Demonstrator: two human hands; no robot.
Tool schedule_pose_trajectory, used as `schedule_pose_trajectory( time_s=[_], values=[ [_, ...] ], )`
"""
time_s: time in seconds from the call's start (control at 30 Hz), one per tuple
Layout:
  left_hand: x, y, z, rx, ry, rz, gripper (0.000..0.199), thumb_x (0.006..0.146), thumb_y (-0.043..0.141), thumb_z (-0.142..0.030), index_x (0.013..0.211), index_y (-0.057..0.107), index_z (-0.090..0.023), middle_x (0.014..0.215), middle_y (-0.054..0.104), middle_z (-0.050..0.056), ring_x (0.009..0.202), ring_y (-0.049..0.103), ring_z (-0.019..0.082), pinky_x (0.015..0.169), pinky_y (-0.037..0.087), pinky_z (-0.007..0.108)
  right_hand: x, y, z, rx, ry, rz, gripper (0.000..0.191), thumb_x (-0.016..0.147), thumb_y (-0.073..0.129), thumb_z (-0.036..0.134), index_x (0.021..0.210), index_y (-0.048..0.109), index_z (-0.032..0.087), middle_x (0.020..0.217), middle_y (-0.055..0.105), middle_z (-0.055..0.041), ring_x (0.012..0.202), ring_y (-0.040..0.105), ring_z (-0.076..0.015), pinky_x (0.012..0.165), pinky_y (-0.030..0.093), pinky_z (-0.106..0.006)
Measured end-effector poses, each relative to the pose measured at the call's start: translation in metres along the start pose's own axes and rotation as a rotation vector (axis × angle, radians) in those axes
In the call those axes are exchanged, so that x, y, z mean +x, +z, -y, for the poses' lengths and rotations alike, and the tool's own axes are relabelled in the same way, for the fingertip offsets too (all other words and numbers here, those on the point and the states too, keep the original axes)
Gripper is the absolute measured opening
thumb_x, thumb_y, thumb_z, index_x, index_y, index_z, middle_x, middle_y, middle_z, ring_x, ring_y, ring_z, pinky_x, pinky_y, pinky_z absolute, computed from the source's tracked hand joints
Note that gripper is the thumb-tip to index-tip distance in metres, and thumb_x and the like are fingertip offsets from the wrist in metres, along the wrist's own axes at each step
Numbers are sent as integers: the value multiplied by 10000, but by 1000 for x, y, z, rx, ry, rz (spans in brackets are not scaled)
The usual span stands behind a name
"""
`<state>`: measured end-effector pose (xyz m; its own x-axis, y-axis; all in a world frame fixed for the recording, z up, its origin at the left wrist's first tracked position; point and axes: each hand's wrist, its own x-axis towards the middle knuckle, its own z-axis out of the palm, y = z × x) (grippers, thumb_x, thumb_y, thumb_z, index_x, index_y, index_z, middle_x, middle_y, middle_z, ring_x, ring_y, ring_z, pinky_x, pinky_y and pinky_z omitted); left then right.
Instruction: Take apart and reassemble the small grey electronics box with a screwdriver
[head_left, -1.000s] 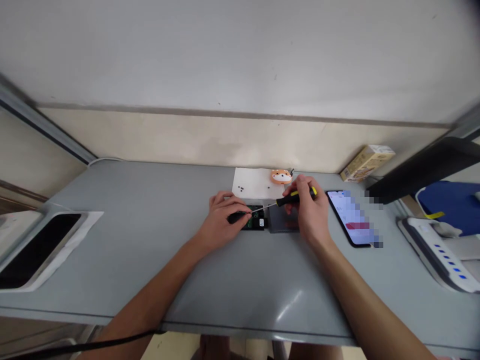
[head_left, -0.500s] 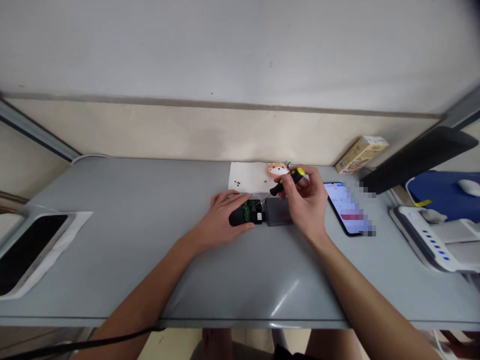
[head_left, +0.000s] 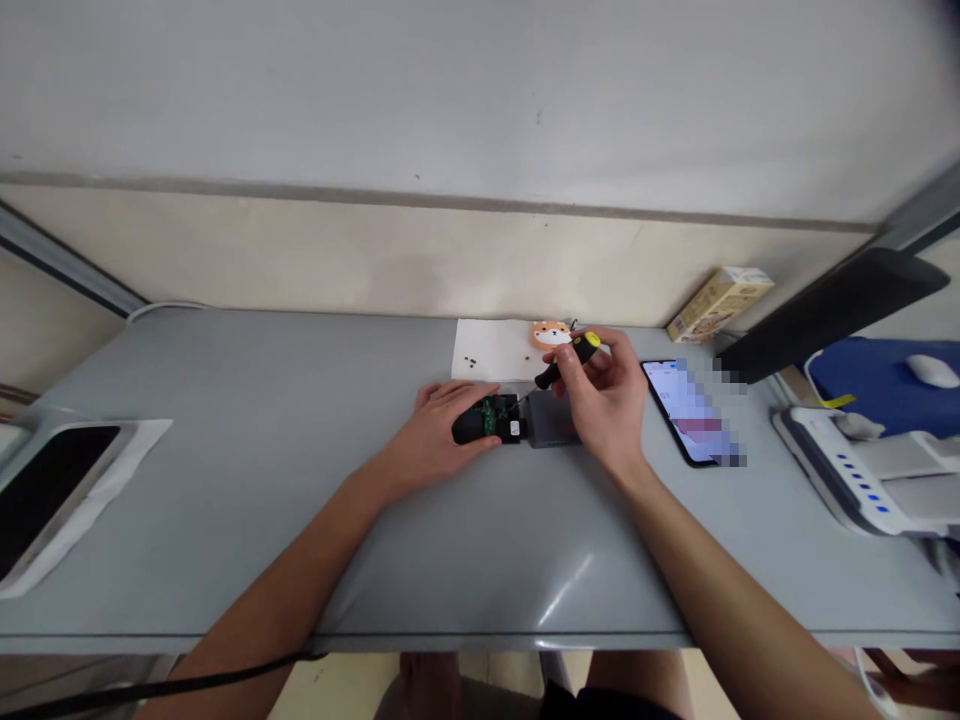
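Note:
In the head view my left hand [head_left: 442, 435] grips an opened black device [head_left: 512, 430], thumb along its near side and fingers along its far side. A green circuit board [head_left: 489, 414] is exposed inside it; the device's exact kind is unclear. My right hand [head_left: 607, 395] is closed around a black-and-yellow screwdriver [head_left: 553, 370], held tilted with its shaft pointing down-left into the device. Whether the tip sits on a screw is too small to tell. Beneath the right hand lies a dark grey flat box [head_left: 551, 425], partly hidden, against the device's right end.
Behind the hands, white paper [head_left: 491, 345] carries several tiny dark pieces and an orange-and-white animal-faced item [head_left: 550, 334]. To the right are a lit phone [head_left: 682, 410], a carton [head_left: 720, 303] and a white multi-port unit [head_left: 847, 470]. A black-screened device [head_left: 52, 495] lies far left.
The whole view has shifted slightly. Both hands keep their holds, and the screwdriver stays pointed into the opened device at nearly the same tilt.

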<state>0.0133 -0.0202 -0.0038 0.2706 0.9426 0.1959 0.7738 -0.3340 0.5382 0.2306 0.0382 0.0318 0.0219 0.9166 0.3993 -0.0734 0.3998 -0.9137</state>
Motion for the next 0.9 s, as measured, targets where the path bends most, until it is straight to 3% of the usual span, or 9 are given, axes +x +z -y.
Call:
schedule_pose_trajectory(
  time_s=[0.47,0.63,0.9],
  values=[
    [1,-1,-1,-38,-14,-8,464,878,726,-432,1318,612,-344,1376,651,19,1339,530,307,1166,348,532,-3,1,0,-17,6,5,253,877,742,402,1023,593,259,830,698,16,577,595,-103,487,455,-246],
    [2,-1,-1,-45,-13,-5,440,868,740,-417,1281,616,-334,1358,661,17,1320,544,298,1165,336,530,-3,1,-1,-30,4,2,261,873,745,407,1031,596,262,899,717,2,575,590,-97,480,450,-247],
    [2,-2,-4,-45,-25,-3,427,867,732,-427,1266,614,-332,1352,662,7,1327,535,294,1157,341,514,-3,1,-2,-54,-3,14,283,875,735,433,1046,592,258,856,708,13,557,584,-95,479,448,-241]
  ],
)
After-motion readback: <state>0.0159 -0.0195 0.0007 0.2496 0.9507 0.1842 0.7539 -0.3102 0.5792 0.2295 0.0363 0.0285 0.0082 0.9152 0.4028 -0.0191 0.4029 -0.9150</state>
